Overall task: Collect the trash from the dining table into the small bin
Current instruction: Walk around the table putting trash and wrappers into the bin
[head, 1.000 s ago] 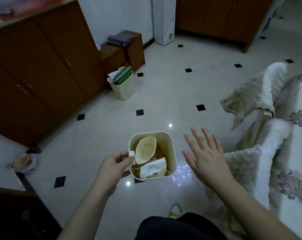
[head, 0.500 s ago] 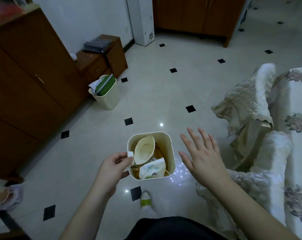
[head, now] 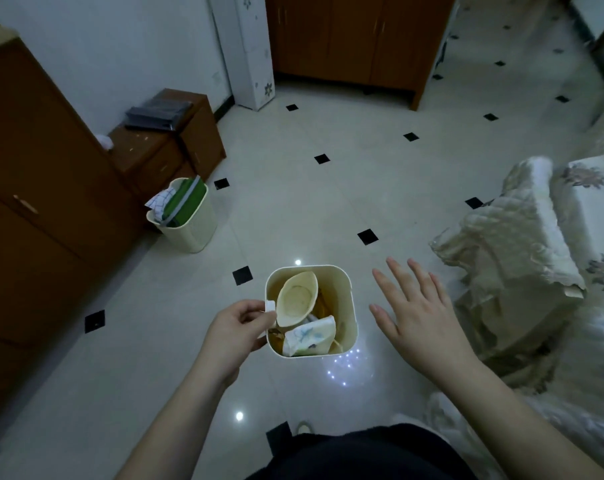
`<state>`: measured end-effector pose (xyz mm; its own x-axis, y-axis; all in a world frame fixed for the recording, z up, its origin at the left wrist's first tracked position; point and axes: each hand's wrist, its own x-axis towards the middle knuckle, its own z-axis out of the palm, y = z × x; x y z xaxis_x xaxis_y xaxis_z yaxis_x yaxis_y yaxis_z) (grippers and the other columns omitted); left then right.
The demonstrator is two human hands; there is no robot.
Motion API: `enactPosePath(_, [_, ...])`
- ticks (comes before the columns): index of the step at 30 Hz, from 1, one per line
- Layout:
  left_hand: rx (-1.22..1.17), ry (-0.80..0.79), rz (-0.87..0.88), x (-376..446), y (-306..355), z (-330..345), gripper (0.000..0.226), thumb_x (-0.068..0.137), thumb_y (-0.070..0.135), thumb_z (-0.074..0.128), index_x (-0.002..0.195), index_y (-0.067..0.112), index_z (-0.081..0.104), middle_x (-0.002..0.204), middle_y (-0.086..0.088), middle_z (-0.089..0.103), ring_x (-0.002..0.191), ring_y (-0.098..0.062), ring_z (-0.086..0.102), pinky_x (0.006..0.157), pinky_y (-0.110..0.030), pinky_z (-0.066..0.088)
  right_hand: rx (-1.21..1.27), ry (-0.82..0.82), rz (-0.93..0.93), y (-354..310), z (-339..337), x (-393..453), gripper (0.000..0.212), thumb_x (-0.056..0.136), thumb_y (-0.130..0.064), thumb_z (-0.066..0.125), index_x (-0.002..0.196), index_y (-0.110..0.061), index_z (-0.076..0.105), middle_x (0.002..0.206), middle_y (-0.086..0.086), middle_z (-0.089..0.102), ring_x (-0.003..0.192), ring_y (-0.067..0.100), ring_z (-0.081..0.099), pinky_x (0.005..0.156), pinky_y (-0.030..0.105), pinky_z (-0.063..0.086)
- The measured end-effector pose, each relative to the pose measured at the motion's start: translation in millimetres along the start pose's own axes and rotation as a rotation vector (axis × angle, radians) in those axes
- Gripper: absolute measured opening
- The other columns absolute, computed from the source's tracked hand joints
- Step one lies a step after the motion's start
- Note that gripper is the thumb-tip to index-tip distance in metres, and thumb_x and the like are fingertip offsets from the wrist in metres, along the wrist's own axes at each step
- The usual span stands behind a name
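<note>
The left hand (head: pixel 236 329) has its grip closed on the left rim of the small bin (head: pixel 345 313), held above the floor. A crushed paper cup (head: pixel 297 299) and a printed wrapper (head: pixel 309 337) lie inside. The right hand (head: pixel 418 315) hovers beside it, fingers spread, touching nothing.

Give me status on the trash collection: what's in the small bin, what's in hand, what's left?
Done: the small bin already holds a squashed paper cup, a crumpled printed wrapper and other scraps. In hand: the left hand carries the bin by its rim over the floor; the right hand is open and holds nothing. Left: cannot tell, since the dining table is out of view. A larger bin stands by the cabinet.
</note>
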<state>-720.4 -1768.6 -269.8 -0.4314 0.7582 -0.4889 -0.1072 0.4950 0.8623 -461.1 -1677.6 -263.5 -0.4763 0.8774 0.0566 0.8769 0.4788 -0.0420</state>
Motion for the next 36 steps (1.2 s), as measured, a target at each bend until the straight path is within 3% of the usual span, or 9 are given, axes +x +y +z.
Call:
enactPosePath(9, [0.088,-0.163,0.038,71,48,42,0.01,0.089,0.011,0.069,0.097,0.011,0.074,0.096,-0.017,0.074,0.085,-0.02,0.071,0.073,-0.034,0.059,-0.026,0.058,0.176,43,-4,38,0.059,0.094,-0.052,0.029,0.14,-0.019,0.047,0.148,0.009,0.041,0.137,0.033,0.034,0.112,0.043,0.018])
enactPosePath(21, [0.163,-0.276,0.083,160,128,168,0.01,0.09,0.007,0.067,0.097,0.009,0.073,0.088,-0.011,0.075,0.071,-0.01,0.072,0.07,-0.033,0.058,0.027,0.061,0.354,159,8,111,0.057,0.093,-0.053,0.029,0.14,-0.023,0.046,0.151,0.005,0.039,0.139,0.029,0.031,0.114,0.042,0.016])
enactPosePath(26, [0.18,-0.295,0.108,185,169,226,0.011,0.091,0.006,0.065,0.098,0.006,0.074,0.091,-0.014,0.075,0.079,-0.019,0.071,0.076,-0.04,0.06,0.061,0.126,0.41,221,-5,142,0.057,0.091,-0.05,0.033,0.138,-0.021,0.047,0.148,0.007,0.042,0.136,0.029,0.033,0.112,0.041,0.016])
enactPosePath(36, [0.182,-0.358,0.157,229,230,310,0.014,0.092,0.007,0.063,0.101,0.005,0.073,0.092,-0.012,0.077,0.083,-0.021,0.071,0.079,-0.041,0.061,0.081,0.144,0.55,303,-9,170,0.058,0.092,-0.05,0.033,0.144,-0.023,0.038,0.151,0.006,0.038,0.137,0.03,0.034,0.11,0.048,0.03])
